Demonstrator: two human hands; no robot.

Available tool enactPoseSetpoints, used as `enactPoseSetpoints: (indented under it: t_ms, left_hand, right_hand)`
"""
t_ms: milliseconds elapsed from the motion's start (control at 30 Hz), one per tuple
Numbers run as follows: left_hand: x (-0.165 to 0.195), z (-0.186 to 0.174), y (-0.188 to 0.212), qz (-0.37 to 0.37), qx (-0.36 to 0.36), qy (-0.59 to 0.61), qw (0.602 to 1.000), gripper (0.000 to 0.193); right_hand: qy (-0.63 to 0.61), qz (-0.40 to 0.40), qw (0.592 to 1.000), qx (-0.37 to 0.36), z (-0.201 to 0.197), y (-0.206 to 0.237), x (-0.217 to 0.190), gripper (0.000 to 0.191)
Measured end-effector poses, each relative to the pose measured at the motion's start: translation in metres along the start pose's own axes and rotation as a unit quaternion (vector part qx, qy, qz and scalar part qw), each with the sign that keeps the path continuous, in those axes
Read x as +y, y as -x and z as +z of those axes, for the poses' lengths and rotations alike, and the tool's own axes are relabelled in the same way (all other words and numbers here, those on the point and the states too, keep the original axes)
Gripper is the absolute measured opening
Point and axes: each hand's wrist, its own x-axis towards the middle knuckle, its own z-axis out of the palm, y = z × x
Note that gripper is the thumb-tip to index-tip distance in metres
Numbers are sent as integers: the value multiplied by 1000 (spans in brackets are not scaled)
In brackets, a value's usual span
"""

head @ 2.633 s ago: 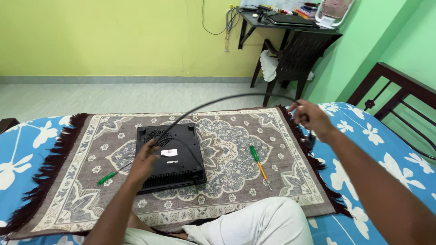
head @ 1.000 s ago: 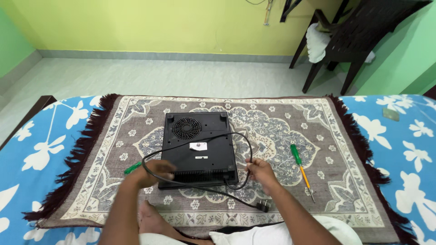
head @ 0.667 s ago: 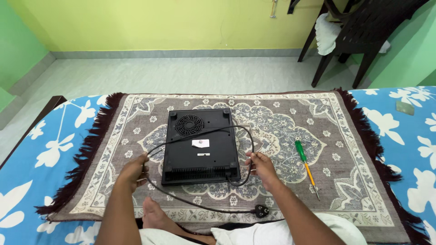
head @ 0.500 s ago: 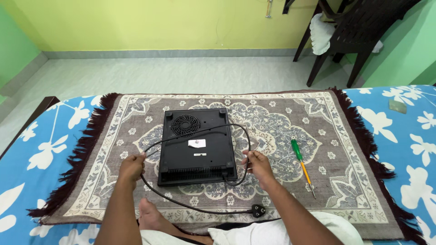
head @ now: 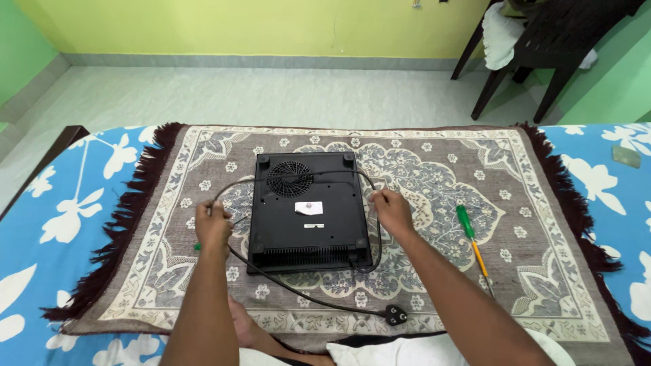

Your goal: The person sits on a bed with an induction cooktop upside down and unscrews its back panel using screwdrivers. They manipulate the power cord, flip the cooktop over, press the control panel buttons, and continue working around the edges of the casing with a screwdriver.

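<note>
A black induction cooktop (head: pixel 308 210) lies upside down on a patterned rug (head: pixel 434 176), its fan vent and feet facing up. Its black power cord (head: pixel 298 293) loops over the top and around both sides, ending in a plug (head: pixel 395 314) near the rug's front edge. My left hand (head: pixel 213 224) grips the cord left of the cooktop. My right hand (head: pixel 391 207) pinches the cord at the cooktop's right side.
A green-handled screwdriver (head: pixel 472 237) lies on the rug to the right. A second green tool (head: pixel 197 247) peeks out under my left hand. The rug covers a blue floral bedsheet (head: pixel 61 217). A dark chair (head: pixel 542 47) with a white cloth stands at the back right.
My right hand came in from the far right with the cord. Both hands then spread to either side of the cooktop and slid forward, laying the cord loop over it.
</note>
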Motion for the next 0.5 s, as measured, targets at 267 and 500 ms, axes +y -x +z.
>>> enactPoseSetpoints:
  t_ms: [267, 500]
  left_hand:
    - [12, 31, -38, 3, -6, 29, 1000, 24]
    - [-20, 45, -65, 134, -28, 4, 991, 25]
  right_hand:
    - [72, -27, 995, 58, 23, -50, -24, 35]
    - [168, -65, 978, 102, 36, -75, -23, 36]
